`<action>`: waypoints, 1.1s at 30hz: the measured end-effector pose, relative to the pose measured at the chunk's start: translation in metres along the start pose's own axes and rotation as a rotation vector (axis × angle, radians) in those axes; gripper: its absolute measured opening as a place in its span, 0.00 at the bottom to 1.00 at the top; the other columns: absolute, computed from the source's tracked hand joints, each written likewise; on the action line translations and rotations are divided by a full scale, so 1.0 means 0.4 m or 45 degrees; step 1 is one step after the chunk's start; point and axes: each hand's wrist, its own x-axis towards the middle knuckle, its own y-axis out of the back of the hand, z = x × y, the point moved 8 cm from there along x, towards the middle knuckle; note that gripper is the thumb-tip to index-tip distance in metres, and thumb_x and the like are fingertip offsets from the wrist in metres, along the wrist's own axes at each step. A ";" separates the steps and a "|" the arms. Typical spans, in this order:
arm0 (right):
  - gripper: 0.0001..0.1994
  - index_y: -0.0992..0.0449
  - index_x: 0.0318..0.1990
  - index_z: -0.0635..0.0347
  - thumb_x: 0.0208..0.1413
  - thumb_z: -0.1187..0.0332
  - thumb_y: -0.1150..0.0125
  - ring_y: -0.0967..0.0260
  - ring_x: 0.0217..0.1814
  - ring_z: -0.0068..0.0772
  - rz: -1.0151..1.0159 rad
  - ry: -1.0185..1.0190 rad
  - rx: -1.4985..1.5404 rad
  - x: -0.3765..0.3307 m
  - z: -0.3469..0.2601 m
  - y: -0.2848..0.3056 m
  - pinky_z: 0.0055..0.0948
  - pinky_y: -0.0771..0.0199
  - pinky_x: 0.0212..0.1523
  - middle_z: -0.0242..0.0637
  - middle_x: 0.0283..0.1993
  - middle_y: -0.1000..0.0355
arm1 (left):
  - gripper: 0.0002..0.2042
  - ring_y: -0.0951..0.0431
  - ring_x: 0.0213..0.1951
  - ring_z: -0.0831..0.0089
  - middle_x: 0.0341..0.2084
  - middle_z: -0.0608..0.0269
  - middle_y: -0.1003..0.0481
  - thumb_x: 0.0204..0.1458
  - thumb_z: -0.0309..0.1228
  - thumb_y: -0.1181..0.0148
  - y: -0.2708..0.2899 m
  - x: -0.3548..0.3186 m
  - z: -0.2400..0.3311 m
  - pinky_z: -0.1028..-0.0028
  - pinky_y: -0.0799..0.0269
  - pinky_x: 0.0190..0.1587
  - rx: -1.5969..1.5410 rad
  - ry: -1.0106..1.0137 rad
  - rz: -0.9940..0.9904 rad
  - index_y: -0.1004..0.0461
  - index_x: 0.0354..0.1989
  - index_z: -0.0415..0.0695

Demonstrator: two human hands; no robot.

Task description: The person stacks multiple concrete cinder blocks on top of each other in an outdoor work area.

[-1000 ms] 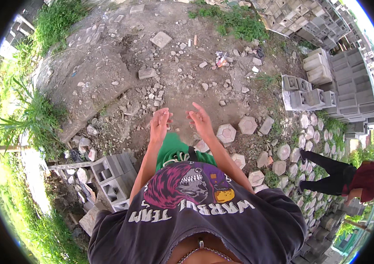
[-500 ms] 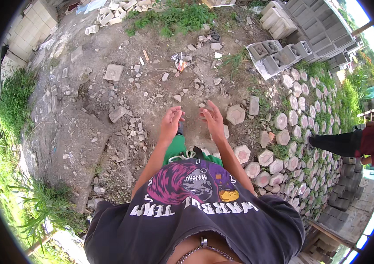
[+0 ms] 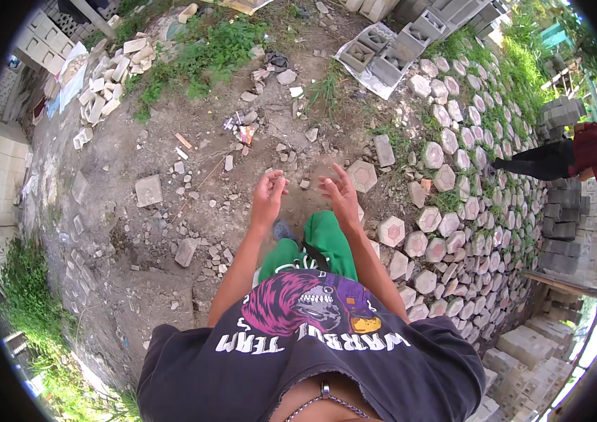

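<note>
Both hands are out in front and empty, apart from each other. The left hand (image 3: 269,195) hangs with its fingers curled loosely inward, and the right hand (image 3: 339,194) is spread open, fingers splayed. Nearest them is a hexagonal paver (image 3: 362,176), pale grey concrete, lying flat on the dirt just beyond the right hand and not touched. To the right runs a field of the same pavers (image 3: 453,211), laid edge to edge with grass in the joints; its ragged edge ends at bare, packed dirt (image 3: 130,260) strewn with rubble. That dirt gives open room ahead and to the left. Hollow grey blocks (image 3: 383,60) sit at the far side. Another person (image 3: 566,156) stands on the pavers, well apart.
</note>
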 end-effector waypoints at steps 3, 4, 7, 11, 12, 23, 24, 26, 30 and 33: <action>0.28 0.46 0.67 0.57 0.61 0.64 0.46 0.29 0.48 0.30 0.168 -0.008 -0.005 0.051 -0.013 0.077 0.29 0.29 0.46 0.42 0.50 0.27 | 0.14 0.25 0.37 0.77 0.36 0.61 0.25 0.59 0.31 0.48 -0.081 0.101 0.012 0.78 0.29 0.39 0.055 0.034 -0.075 0.33 0.50 0.38; 0.28 0.46 0.67 0.57 0.61 0.64 0.46 0.29 0.48 0.31 0.215 -0.016 0.017 0.071 -0.016 0.101 0.30 0.28 0.46 0.42 0.51 0.27 | 0.14 0.26 0.34 0.79 0.36 0.63 0.24 0.59 0.33 0.48 -0.114 0.137 0.011 0.79 0.31 0.36 0.058 0.005 -0.138 0.33 0.50 0.41; 0.29 0.46 0.67 0.59 0.61 0.64 0.45 0.30 0.47 0.28 0.347 -0.016 0.096 0.159 -0.035 0.192 0.26 0.29 0.45 0.41 0.50 0.27 | 0.13 0.27 0.33 0.81 0.37 0.65 0.24 0.60 0.33 0.50 -0.228 0.259 0.022 0.80 0.32 0.34 0.088 0.002 -0.290 0.33 0.51 0.44; 0.29 0.46 0.67 0.59 0.61 0.64 0.45 0.30 0.47 0.27 0.450 0.045 0.145 0.318 -0.094 0.303 0.26 0.29 0.45 0.41 0.49 0.27 | 0.14 0.26 0.34 0.79 0.38 0.61 0.24 0.61 0.28 0.55 -0.391 0.427 0.056 0.79 0.31 0.35 0.133 0.057 -0.398 0.34 0.54 0.40; 0.29 0.46 0.67 0.59 0.61 0.65 0.46 0.30 0.47 0.27 0.458 0.050 0.147 0.366 -0.120 0.326 0.25 0.29 0.45 0.41 0.49 0.27 | 0.14 0.26 0.34 0.79 0.38 0.61 0.24 0.61 0.28 0.55 -0.438 0.475 0.069 0.79 0.31 0.35 0.141 0.051 -0.419 0.34 0.54 0.40; 0.28 0.46 0.66 0.62 0.60 0.67 0.46 0.30 0.44 0.26 0.500 0.111 0.172 0.780 -0.424 0.590 0.25 0.29 0.43 0.43 0.48 0.28 | 0.20 0.22 0.39 0.73 0.46 0.54 0.25 0.56 0.19 0.63 -0.898 0.886 0.259 0.74 0.27 0.44 0.105 0.020 -0.604 0.40 0.58 0.39; 0.28 0.46 0.66 0.62 0.60 0.67 0.46 0.30 0.44 0.26 0.533 0.088 0.203 0.809 -0.435 0.615 0.25 0.29 0.43 0.43 0.48 0.28 | 0.20 0.22 0.39 0.73 0.46 0.54 0.25 0.56 0.19 0.63 -0.926 0.921 0.267 0.74 0.27 0.44 0.113 0.020 -0.609 0.40 0.58 0.39; 0.28 0.47 0.66 0.63 0.60 0.68 0.46 0.30 0.44 0.26 0.542 0.115 0.261 0.876 -0.454 0.657 0.25 0.29 0.43 0.43 0.48 0.28 | 0.18 0.22 0.39 0.73 0.46 0.53 0.25 0.58 0.20 0.61 -0.985 0.991 0.282 0.74 0.26 0.44 0.135 -0.013 -0.635 0.40 0.58 0.38; 0.28 0.47 0.66 0.63 0.60 0.68 0.46 0.31 0.44 0.25 0.582 0.064 0.233 1.012 -0.471 0.734 0.23 0.30 0.43 0.43 0.47 0.27 | 0.16 0.21 0.39 0.71 0.47 0.51 0.25 0.60 0.24 0.57 -1.080 1.137 0.268 0.74 0.25 0.44 0.187 0.057 -0.626 0.40 0.57 0.37; 0.28 0.47 0.66 0.63 0.61 0.68 0.47 0.30 0.45 0.25 0.582 0.039 0.225 1.135 -0.498 0.795 0.24 0.29 0.43 0.42 0.47 0.27 | 0.16 0.21 0.40 0.70 0.47 0.49 0.25 0.62 0.27 0.56 -1.173 1.257 0.270 0.74 0.24 0.45 0.160 0.108 -0.647 0.40 0.57 0.36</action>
